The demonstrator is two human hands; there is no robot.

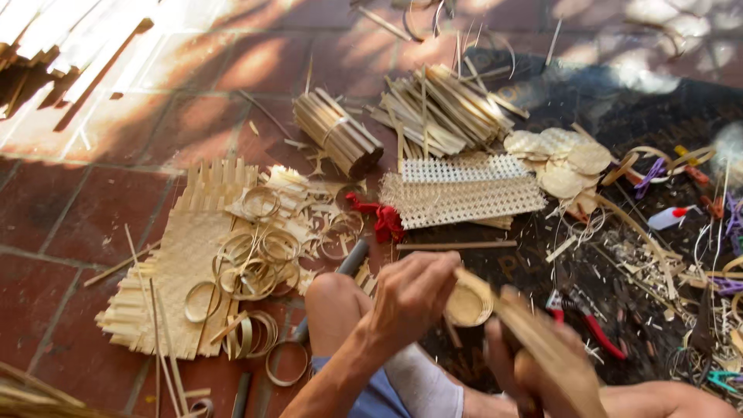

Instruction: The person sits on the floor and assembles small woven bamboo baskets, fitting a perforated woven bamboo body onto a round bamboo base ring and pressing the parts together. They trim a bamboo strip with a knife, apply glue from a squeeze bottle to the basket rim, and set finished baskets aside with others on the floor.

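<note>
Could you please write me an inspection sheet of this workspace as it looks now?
Surface: red tiled floor, dark mat at right.
Job's things: small round woven piece with a bamboo strip.
Clutter: bamboo rings on a woven mat, tied stick bundle, loose splints, woven mesh panel, round woven discs, red cloth, red-handled pliers, shavings.
Grippers: left hand pinches the round piece; right hand grips the strip.
Cables: nothing seen.
Surroundings: dappled sunlight, more bamboo slats top left.
</note>
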